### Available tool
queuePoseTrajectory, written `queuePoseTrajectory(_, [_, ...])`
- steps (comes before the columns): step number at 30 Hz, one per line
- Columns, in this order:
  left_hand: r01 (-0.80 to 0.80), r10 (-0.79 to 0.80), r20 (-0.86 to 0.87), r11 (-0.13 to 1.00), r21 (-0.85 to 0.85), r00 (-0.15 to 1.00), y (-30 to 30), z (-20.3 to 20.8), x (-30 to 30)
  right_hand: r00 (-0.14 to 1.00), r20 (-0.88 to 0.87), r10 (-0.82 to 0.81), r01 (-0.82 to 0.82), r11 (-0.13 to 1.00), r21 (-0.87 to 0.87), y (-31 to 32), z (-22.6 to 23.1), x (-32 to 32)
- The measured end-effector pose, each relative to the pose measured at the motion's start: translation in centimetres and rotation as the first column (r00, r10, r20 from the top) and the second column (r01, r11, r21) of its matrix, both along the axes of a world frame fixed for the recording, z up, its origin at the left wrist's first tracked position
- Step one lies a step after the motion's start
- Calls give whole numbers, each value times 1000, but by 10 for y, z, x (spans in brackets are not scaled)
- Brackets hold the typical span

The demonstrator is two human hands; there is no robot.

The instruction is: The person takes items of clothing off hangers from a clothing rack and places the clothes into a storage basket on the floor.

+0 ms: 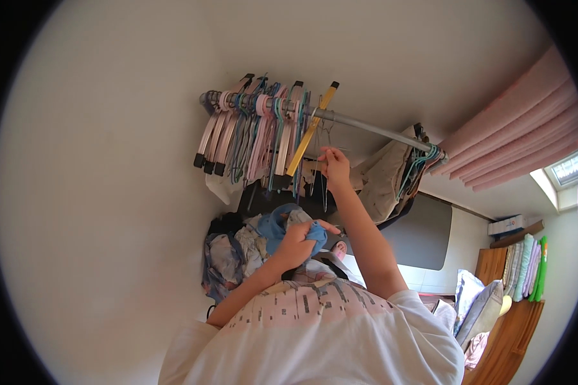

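My left hand (295,245) is closed around a bunched light-blue garment (275,226) in front of my chest, with one finger pointing out to the right. Raised toward the rail, my right hand (335,168) has its fingers pinched on a thin wire hanger (328,130). That hanger is near the rail; I cannot tell whether its hook still rests on it. Just left of it a yellow hanger (311,131) with black ends hangs from the grey rail (366,129).
Pink, teal and grey hangers (263,138) crowd the rail's left part. Beige trousers (385,183) hang at its right. A clothes heap (228,256) lies lower left. A pink curtain (514,135), a dark grey panel (424,231) and a wooden shelf (510,333) with folded textiles stand right.
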State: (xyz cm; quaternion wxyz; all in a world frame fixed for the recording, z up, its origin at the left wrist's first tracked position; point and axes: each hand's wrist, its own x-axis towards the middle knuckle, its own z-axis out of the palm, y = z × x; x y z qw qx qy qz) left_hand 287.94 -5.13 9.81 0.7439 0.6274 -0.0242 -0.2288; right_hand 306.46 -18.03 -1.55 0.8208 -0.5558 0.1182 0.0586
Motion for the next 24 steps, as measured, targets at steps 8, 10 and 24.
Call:
queuePoseTrajectory(8, [-320, 326, 74, 944, -81, 942, 36, 1, -12, 833, 501, 237, 377, 419, -826, -28, 20, -89])
queuePoseTrajectory(10, [-322, 343, 190, 938, -130, 920, 41, 12, -18, 745, 342, 572, -17, 530, -848, -26, 20, -125])
queuePoseTrajectory(24, [-794, 379, 703, 376, 478, 602, 116, -50, -122, 258, 201, 945, -952, 213, 222, 133, -73, -153])
